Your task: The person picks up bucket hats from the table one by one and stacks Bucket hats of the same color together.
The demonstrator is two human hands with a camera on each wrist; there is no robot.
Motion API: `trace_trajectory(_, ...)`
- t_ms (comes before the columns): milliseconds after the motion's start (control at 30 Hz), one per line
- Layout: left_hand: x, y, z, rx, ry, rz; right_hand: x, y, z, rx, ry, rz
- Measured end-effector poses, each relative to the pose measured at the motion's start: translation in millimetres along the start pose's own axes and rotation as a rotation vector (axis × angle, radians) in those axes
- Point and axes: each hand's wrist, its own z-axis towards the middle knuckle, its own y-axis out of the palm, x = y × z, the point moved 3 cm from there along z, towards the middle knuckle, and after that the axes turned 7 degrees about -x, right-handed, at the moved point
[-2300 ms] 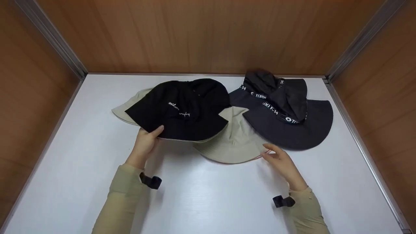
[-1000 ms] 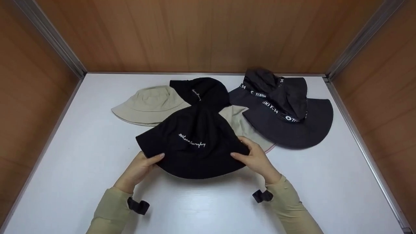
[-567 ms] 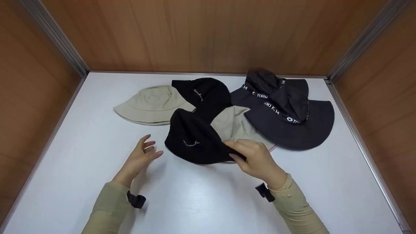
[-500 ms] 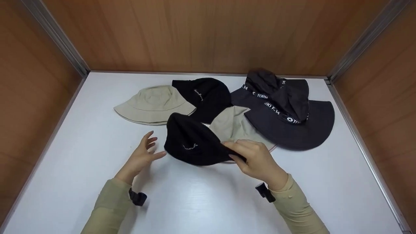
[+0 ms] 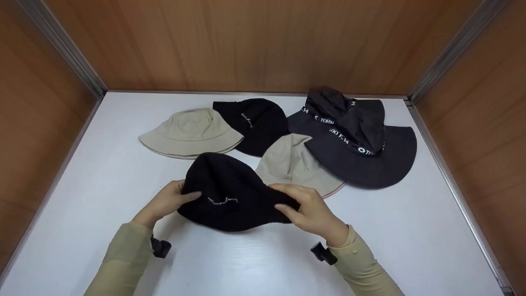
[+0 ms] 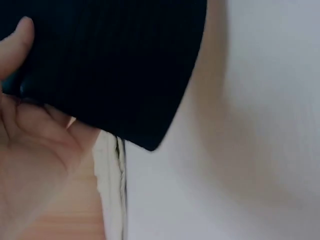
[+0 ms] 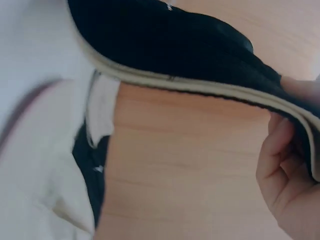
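White tabletop (image 5: 246, 267) below, dark wide-brimmed hat (image 5: 361, 172) toward the back right. Nearer the front, black bucket hat (image 5: 230, 176), now drawn further forward. Takes support from two sides rather than one, so probably handles more steadily. Is pinched at the bent brim (image 7: 180, 80) by the right hand (image 5: 308, 209), and newly at the opposite edge by the left hand (image 5: 166, 201), thumb (image 6: 17, 45) above, fingers (image 6: 40, 122) below.

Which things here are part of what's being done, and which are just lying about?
Seemingly in the job:
front black hat, held
left-hand grip
right-hand grip

Just lying about:
left-side beige hat
rear black hat
pink-edged beige hat
dark lettered headwear
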Motion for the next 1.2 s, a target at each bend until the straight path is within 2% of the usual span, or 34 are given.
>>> trace_trajectory(133, 2.4, -19.0, -14.5, 0.028, -0.039, 0.141, 9, 29, 0.7, -0.106, 0.171, 0.077)
trace_trajectory(233, -2.9, -30.7, -24.1, 0.034, -0.082, 0.211, 18, 50, 3.4, -0.175, 0.259, 0.144)
trace_trajectory(467, -26.0, -43.1, -31.0, 0.038, -0.18, 0.283, 42, 92, 9.6, -0.289, 0.464, 0.223)
trace_trajectory(600, -39.2, -46.5, -31.4, 0.062, -0.253, 0.304, 53, 112, 13.3, -0.322, 0.564, 0.216)
trace_trajectory(767, -47.5, -55.7, -30.0, 0.087, -0.279, 0.386, 59, 128, 20.1, -0.391, 0.624, 0.214)
trace_trajectory(967, -54.2, -64.6, -29.2, 0.146, -0.278, 0.487, 61, 138, 27.1, -0.464, 0.64, 0.206)
trace_trajectory(1100, -58.8, -65.0, -29.8, 0.17, -0.306, 0.489, 62, 139, 30.1, -0.46, 0.652, 0.155)
trace_trajectory(1200, -62.3, -64.1, -29.2, 0.18, -0.334, 0.476, 60, 139, 31.7, -0.447, 0.665, 0.054)
